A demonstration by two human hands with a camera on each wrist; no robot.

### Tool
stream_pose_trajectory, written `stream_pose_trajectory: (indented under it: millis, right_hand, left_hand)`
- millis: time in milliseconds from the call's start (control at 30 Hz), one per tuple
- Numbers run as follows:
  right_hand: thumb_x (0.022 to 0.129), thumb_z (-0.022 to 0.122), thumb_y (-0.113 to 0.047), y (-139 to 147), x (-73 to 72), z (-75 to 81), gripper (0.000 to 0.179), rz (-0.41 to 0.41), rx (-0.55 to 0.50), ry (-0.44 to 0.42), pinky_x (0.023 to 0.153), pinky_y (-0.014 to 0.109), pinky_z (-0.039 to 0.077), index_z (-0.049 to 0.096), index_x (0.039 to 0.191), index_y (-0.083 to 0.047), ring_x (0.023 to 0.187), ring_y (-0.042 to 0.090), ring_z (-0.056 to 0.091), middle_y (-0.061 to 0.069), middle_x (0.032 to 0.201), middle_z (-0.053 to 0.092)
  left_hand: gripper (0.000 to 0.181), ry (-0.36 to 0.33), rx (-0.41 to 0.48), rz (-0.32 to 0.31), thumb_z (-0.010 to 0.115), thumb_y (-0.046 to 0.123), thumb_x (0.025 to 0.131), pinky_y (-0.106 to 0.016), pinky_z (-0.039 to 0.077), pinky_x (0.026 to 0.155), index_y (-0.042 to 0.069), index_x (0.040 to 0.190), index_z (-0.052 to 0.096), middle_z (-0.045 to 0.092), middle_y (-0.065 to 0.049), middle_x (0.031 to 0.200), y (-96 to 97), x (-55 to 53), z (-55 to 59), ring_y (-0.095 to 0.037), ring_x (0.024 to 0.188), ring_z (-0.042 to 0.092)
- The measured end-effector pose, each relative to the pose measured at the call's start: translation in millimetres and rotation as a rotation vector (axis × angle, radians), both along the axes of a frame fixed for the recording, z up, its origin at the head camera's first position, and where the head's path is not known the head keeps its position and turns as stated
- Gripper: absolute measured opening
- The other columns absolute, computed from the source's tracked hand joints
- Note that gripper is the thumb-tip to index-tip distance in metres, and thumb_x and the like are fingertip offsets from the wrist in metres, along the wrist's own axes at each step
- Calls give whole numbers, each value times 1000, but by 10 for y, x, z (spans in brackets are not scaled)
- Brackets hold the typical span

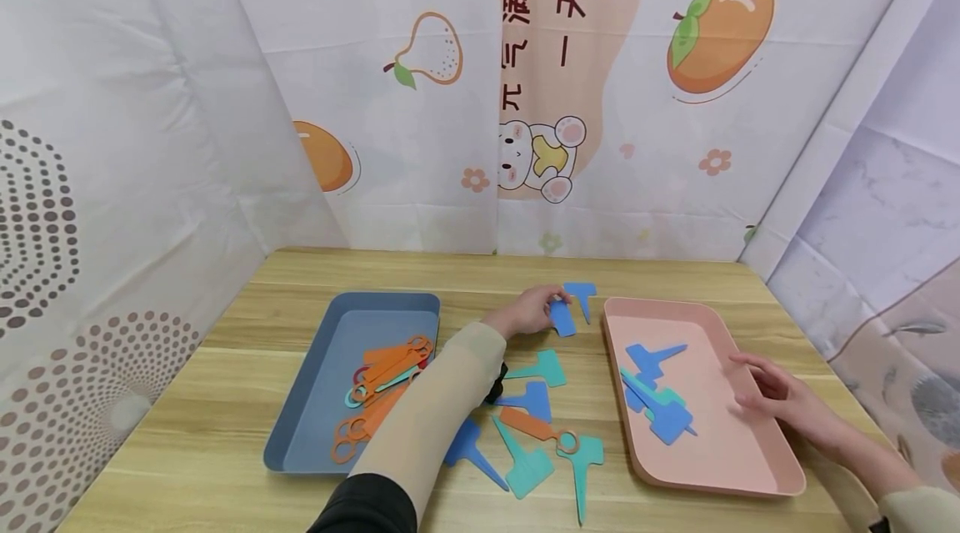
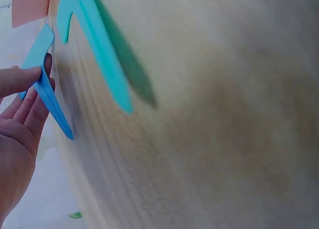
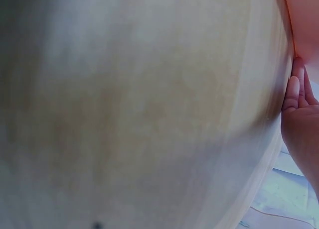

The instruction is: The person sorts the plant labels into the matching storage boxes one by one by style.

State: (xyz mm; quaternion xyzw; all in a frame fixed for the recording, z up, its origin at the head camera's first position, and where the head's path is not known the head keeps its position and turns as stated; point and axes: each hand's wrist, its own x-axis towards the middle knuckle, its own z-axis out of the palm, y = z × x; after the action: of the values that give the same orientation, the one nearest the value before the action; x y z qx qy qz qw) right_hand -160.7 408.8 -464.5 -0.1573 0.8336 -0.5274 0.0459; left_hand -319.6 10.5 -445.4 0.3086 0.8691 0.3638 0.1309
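Shallow blue-grey rectangular tray [image 1: 382, 323]: over at centre left, holding flat orange ring-ended pieces [image 1: 386, 364], with glimpses of teal and red among them.
Loose flat pieces on the wood-grain table [image 1: 217, 399]: strewn across the lower centre, blue T-shaped tags [image 1: 538, 399] partly behind the sleeve, teal T-shaped tags [image 1: 528, 473], one orange ring-ended strip [image 1: 528, 424].
Left hand [image 1: 528, 312]: just right of centre, thumb on one face, fingers behind, pinching a single tag.
Held flat blue plastic-looking tag [image 1: 562, 320]: there in that pinch, probably featherlight, thin and springy, perhaps slippery on smooth faces; unlikely to shatter.
Broad head [image 2: 40, 50]: best place for a grip, down near the neck, right under the thumb; plain blue, roughly rectangular.
Slim stem [image 2: 54, 109]: likely to flex or twist if taken alone; blue too, narrowing to a point.
Spare blue T-shaped tag [image 1: 581, 291]: just beyond the fingertips, upper right of centre.
Shallow pink rectangular tray [image 1: 720, 450]: right of the frame, blue and teal tags [image 1: 667, 419] overlapping inside.
Right hand [image 1: 787, 399]: far right, loosely spread against the pink rim, gripping no tag.
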Motion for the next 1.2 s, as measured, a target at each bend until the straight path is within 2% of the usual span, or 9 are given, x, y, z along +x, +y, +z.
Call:
stream_pose_trajectory:
  millis: [133,200,300,367,567,700,867,1067,1200]
  right_hand:
    - [92,58,7,14,15,-10,55,4,-2,0,79,15,45,40,143,-6,107,-7,52,-21,121,57]
    - [92,58,7,23,20,-15,56,4,-6,-3,79,15,45,40,144,-6,107,-7,52,-21,121,57]
    - [93,58,7,34,23,-21,56,4,-4,-5,79,15,45,40,144,-7,107,-7,52,-22,121,57]
    - [93,58,7,37,23,-24,56,5,-5,-5,79,15,45,40,144,-7,107,-8,52,-22,120,57]
    - [92,58,8,39,11,-33,56,15,-18,6,80,15,45,40,144,-5,107,-7,52,-21,121,58]
    - [93,58,7,44,2,-36,55,14,-16,7,79,15,45,40,144,-5,107,-8,51,-22,121,57]
    - [93,58,6,50,-8,-38,56,6,0,6,79,15,45,40,144,-5,107,-8,51,-22,120,57]
    - [93,59,5,46,-15,-34,56,-4,21,11,79,14,45,39,144,-5,107,-9,51,-21,120,57]
    - [92,60,4,34,-14,-30,55,-20,28,12,79,13,44,40,143,-5,106,-9,52,-21,119,58]
  left_hand:
    - [44,-24,33,24,60,-9,88,-22,42,68,10,127,56,55,-3,127,18,9,5,-12,91,53]
    - [43,-44,68,30,59,-8,89,-22,41,66,11,127,55,57,-1,108,39,20,25,-10,83,51]
    - [38,-67,141,33,60,-8,90,-21,38,61,9,123,55,47,1,81,85,49,76,-9,67,43]
    - [34,-70,181,30,61,-8,90,-21,37,60,7,121,55,41,0,75,123,71,122,-10,64,39]
    - [29,-29,232,8,64,-4,91,-20,45,65,7,118,59,57,-2,94,264,133,247,-10,77,53]
    - [27,-54,260,-11,63,-2,92,-24,49,61,9,118,61,61,-4,96,368,179,311,-12,79,57]
    - [29,-67,279,-49,62,-3,93,-29,53,70,6,121,62,63,-4,99,491,232,364,-10,83,60]
    - [33,-68,278,-123,63,-5,90,-17,49,77,3,123,63,63,-4,103,636,277,352,-10,90,61]
    - [30,-92,275,-150,67,-2,89,-15,48,76,3,119,65,64,-1,101,743,329,323,-7,87,61]
